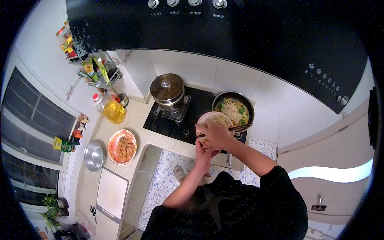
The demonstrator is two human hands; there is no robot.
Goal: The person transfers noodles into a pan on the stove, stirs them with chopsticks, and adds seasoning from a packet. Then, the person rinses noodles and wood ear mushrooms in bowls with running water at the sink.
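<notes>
My left hand (203,154) is closed on the lower side of a pinkish bowl (202,119), which it holds up at the front edge of the stove. Pale thin strands, perhaps bean sprouts or noodles, lie in the bowl. Over the bowl, my right hand (218,135) grips a pair of dark chopsticks (245,126), their far ends crossing the bowl. Just behind and to the right, a frying pan (251,102) sits on the right burner. Similar pale strands (234,110) lie in it on green leaves and yellow pieces. My right hand hides part of the bowl.
A lidded pot (167,94) stands on the left burner of the black cooktop (200,100). On the counter are a plate of brown pieces (122,147), a metal basin (95,156), a cutting board (112,193), scissors (93,213) and an oil bottle (114,111). A range hood (240,36) hangs above.
</notes>
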